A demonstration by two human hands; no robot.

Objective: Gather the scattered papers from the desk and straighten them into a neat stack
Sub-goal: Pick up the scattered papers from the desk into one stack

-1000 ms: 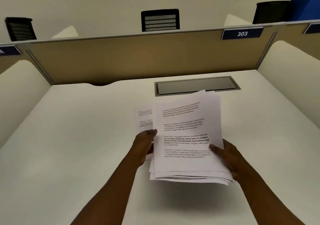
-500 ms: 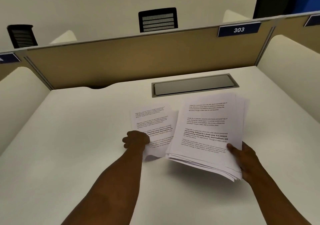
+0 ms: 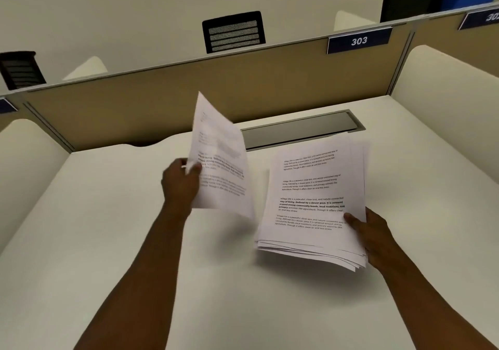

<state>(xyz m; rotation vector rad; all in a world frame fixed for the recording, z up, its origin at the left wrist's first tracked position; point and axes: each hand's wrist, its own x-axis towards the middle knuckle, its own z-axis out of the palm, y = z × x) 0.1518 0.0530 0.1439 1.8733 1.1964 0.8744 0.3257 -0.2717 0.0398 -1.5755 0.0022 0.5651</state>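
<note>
White printed paper is in both hands above the pale bench (image 3: 108,241). The left hand (image 3: 181,185) holds a single sheet (image 3: 220,168) lifted clear of the surface, tilted up so its far corner rises in front of the tan partition (image 3: 162,101); the thumb lies over the sheet's left edge and the fingers curl behind it, pinching the paper between them. The sheet is blurred, so its text cannot be read.

Just beside it, to the right and apart from it, the right hand (image 3: 375,236) holds the stack of papers (image 3: 313,201) by its near right corner. The thumb presses on the top page and the other fingers are hidden beneath the stack, so how they lie cannot be told. The stack is held above the bench, casting a shadow below, and its pages are uneven: edges fan out along the near side and the right side. The top page carries several short paragraphs, one in bold.

Behind the papers a grey rectangular cover plate (image 3: 302,131) is set into the bench near the partition. A blue label reading 303 (image 3: 359,41) sits on the partition's top edge at the right. Black chair backs (image 3: 233,32) show beyond the partition.
</note>
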